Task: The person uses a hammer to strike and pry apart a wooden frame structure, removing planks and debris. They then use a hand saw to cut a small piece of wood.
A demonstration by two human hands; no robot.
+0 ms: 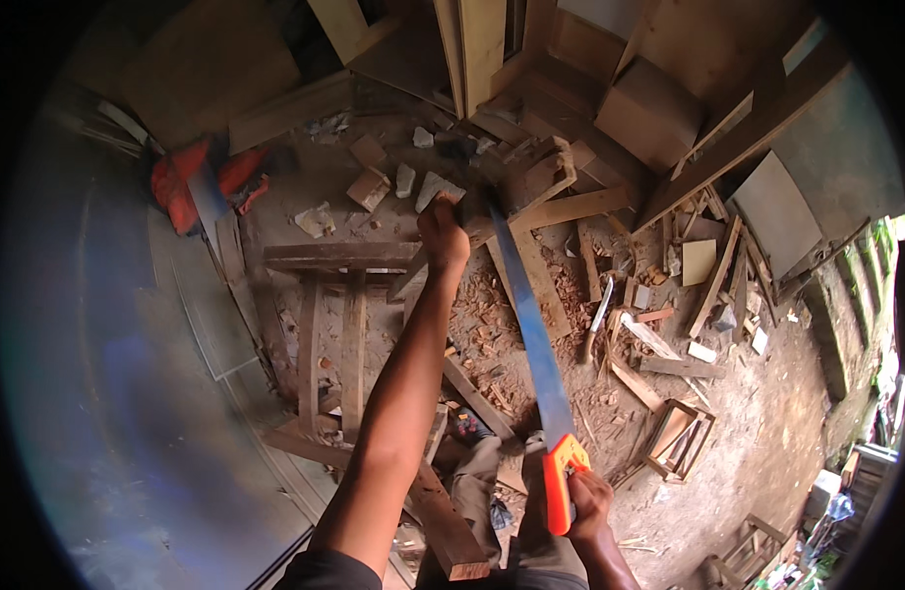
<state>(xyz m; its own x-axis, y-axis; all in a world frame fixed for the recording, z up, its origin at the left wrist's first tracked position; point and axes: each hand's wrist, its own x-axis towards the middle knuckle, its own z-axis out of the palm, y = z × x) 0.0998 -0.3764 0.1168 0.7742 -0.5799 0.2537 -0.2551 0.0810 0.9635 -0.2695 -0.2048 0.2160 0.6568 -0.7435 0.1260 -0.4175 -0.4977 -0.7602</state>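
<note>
My right hand (588, 503) is wrapped round the orange handle of a handsaw (536, 339). Its long blade slants away from me, the far end lying against a dark piece of wood (539, 185). Just left of the blade tip, my left hand (443, 236) is closed at the near end of that wood; shadow hides part of its fingers. A low wooden frame (354, 329) stands left of my left forearm. Beneath the blade a pale board (536, 285) lies on the floor.
Wood shavings and offcuts (708, 285) litter the floor. A knife (598, 320) lies right of the saw, beyond a small wooden frame (680, 440). Boards (482, 49) lean at the back. A red-orange cloth-like item (182, 187) is at far left. A beam (451, 526) lies near my legs.
</note>
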